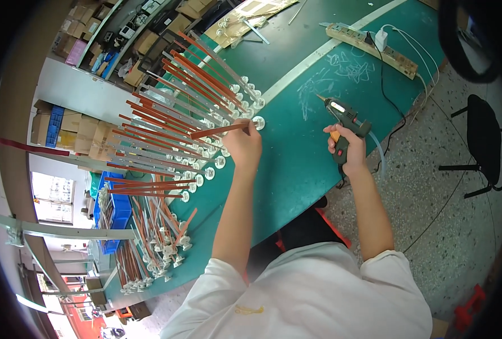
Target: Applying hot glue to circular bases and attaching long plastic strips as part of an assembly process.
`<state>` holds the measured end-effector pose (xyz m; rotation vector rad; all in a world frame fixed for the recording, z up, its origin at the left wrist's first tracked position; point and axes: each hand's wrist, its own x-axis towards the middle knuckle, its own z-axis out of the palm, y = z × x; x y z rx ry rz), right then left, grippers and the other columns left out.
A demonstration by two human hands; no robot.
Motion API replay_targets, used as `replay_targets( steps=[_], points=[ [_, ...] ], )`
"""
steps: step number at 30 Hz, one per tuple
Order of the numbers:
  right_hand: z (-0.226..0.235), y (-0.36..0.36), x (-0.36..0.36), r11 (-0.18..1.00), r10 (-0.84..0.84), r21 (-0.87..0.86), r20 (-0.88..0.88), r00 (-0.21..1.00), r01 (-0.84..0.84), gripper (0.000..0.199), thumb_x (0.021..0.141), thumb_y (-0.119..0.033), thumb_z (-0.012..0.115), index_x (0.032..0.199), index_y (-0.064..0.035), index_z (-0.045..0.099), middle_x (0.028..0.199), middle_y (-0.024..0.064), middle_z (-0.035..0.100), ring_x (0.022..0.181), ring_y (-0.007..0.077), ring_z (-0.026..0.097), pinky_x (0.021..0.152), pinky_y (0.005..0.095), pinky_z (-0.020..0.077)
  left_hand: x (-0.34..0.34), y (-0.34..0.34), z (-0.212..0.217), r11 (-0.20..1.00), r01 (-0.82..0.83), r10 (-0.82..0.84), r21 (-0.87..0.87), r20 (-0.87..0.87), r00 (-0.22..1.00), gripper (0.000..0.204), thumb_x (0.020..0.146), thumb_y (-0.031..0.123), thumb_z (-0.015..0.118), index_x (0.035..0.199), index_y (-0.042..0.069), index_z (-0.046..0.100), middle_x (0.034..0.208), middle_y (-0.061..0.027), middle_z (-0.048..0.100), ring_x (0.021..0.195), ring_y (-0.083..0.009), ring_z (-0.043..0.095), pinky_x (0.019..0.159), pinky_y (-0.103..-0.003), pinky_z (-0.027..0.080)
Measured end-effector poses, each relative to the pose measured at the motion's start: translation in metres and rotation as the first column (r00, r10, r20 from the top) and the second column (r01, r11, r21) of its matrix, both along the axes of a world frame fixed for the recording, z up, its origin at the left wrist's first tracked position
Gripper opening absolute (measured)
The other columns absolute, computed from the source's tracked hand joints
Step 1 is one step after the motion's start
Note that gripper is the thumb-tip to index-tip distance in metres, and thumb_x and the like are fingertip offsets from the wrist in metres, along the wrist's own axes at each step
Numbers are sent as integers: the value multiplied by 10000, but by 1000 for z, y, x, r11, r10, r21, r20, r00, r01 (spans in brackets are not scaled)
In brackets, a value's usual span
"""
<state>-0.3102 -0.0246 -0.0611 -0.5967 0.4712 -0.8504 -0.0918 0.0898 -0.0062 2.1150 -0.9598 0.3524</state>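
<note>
We observe 1 person in a white short-sleeved shirt at a green counter point(296, 164), both forearms entering from the lower edge.

The left hand point(243, 144) is closed narrowly on a thin red-brown rod point(220, 130), gripping it near the end that carries a white round disc point(259, 122). The rod lies nearly level, running away to the person's left, and its disc rests at or just above the counter — we cannot tell whether it touches. This rod sits at the near edge of a long row of like rods point(177, 107), red-brown and grey, laid side by side across the counter with their white discs lined up along the right side of the row.

The right hand point(346, 150) is wrapped around the handle of a glue gun point(347, 121), dark green and black with an orange trigger under the fingers. The gun is held clear of the counter, its nozzle pointing up and to the left, well apart from the disc in the left hand. A pale hose or cord point(380, 155) trails from the gun toward the counter's edge.

A second heap of finished rods point(160, 237) lies at the near-left end of the counter. At the far side we note a beige power strip point(369, 48) with a white plug and cables. A black stool point(483, 141) stands on the speckled floor to the right — well away from the work.
</note>
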Motion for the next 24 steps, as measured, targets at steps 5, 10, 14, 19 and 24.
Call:
replay_targets(
  steps=[5,10,14,19,24],
  points=[
    [1,1,0,999,-16,-32,-20,1000,16,170,930,-171,605,970,-9,637,936,147,676,617,144,575,525,280,455,-6,-1,7,998,-42,38,-41,-94,995,267,815,158,766,977,-44,702,746,-120,734,663,-208,723,673,-304,552],
    [0,3,0,999,-14,-44,-28,999,13,164,931,-169,603,963,-11,635,936,148,676,618,144,575,526,282,456,-31,34,21,993,-59,69,104,-95,993,448,796,200,798,1121,-78,665,820,-137,752,714,-202,742,688,-305,571],
    [1,3,1,999,-25,-37,-36,999,23,156,925,-168,610,941,-14,629,955,157,670,619,148,574,530,284,454,-50,104,12,991,49,-35,127,-109,993,455,795,161,806,1154,-75,658,878,-149,750,731,-172,739,643,-288,579],
    [1,1,1,998,-9,-57,-56,998,6,151,921,-171,616,917,-20,620,968,164,660,619,158,572,528,285,448,-46,173,11,990,123,-104,70,-235,966,370,808,79,783,1130,-65,669,954,-152,739,747,-161,735,646,-259,582],
    [0,-1,1,997,16,-74,-74,997,-22,147,920,-169,620,917,-22,615,969,166,653,622,165,571,529,289,449,-42,180,10,995,98,-91,3,-348,933,305,854,55,744,1127,-59,668,1005,-145,733,812,-155,732,671,-251,578]
  ],
)
